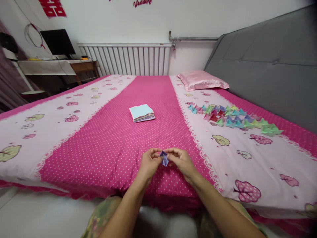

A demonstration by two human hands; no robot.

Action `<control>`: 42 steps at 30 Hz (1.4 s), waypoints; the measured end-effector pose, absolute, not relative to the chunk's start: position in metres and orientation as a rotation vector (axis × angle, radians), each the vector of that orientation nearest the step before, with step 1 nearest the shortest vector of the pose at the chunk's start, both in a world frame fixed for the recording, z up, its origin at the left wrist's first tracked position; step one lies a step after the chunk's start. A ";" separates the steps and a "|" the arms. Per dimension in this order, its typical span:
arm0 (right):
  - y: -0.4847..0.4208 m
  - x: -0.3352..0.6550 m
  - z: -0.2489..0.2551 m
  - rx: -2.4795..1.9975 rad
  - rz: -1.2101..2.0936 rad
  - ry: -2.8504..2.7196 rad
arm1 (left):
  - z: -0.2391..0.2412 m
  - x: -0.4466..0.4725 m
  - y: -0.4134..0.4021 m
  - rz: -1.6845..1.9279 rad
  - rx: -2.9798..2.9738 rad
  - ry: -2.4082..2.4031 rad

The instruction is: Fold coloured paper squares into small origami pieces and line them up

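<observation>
From the head camera, both of your hands meet low in the frame, at about six o'clock from the centre, just over the near edge of the bed (pixel 104 145). Your left hand (pixel 148 163) is curled, its fingertips pinched on the left side of a small folded piece of purple paper (pixel 164 158). Your right hand (pixel 182 162) is curled the same way, its thumb and fingers closed on the right side of that paper, so the paper sits held between both hands, just above the pink dotted bedspread.

At twelve o'clock from your hands, well apart from them, a stack of paper sheets (pixel 142 113) lies flat on the dotted strip, its top sheet pale blue. At about two o'clock, on the pale tree-patterned strip, a row of folded paper shapes (pixel 232 117) in green, blue, red and pink is laid out close together. Beyond it, at about one o'clock, a pink pillow (pixel 201 79) rests beside the grey headboard (pixel 267 72). A white radiator (pixel 126 59) stands against the far wall.
</observation>
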State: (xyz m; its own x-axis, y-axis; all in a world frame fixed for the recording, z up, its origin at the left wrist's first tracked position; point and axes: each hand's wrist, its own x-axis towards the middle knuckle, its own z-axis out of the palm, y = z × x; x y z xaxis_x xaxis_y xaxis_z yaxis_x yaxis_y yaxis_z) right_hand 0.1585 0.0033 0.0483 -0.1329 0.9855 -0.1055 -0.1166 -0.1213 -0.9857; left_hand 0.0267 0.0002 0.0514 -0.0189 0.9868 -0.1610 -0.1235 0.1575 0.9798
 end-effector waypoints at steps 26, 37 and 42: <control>0.002 0.161 0.052 -1.059 1.170 -1.486 | 0.052 0.021 0.002 1.319 1.186 1.485; 0.003 0.160 0.052 -1.113 1.147 -1.427 | 0.055 0.024 -0.003 1.349 1.310 1.509; 0.004 0.160 0.050 -1.116 1.131 -1.407 | 0.057 0.026 -0.004 1.366 1.246 1.432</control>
State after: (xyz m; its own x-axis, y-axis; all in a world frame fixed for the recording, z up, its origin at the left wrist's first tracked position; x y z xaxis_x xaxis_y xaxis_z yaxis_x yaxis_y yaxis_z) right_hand 0.1600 0.0042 0.0505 -0.1023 0.9851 0.1380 0.0770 0.1462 -0.9863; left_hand 0.0259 -0.0037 0.0574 -0.2132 0.9732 0.0867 0.1323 -0.0591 0.9894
